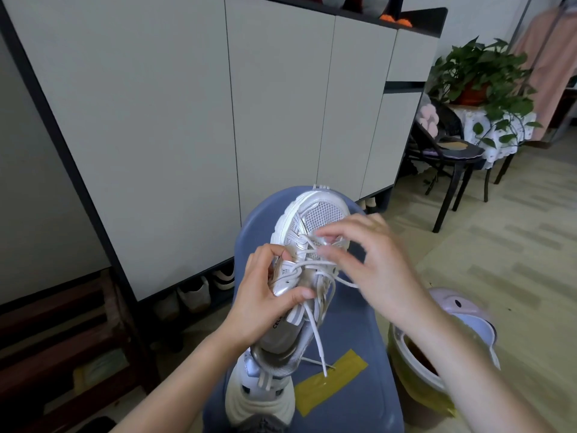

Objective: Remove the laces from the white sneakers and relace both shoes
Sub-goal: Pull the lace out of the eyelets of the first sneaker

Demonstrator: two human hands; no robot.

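Left hand (265,289) grips the sneaker (307,245) held above the blue chair (352,354); right hand (359,254) pinches the lace (315,265) near the toe. Probably unlacing; next, pull it through the eyelets.

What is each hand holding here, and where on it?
Left hand grips the white sneaker by its side at midfoot. Right hand pinches the lace at the lower eyelets, near the toe.

White and silver sneaker (307,245) with white lace (315,326) (mesh toe); blue-grey chair (352,339) bearing yellow tape (331,382); green plant (480,73) far right.
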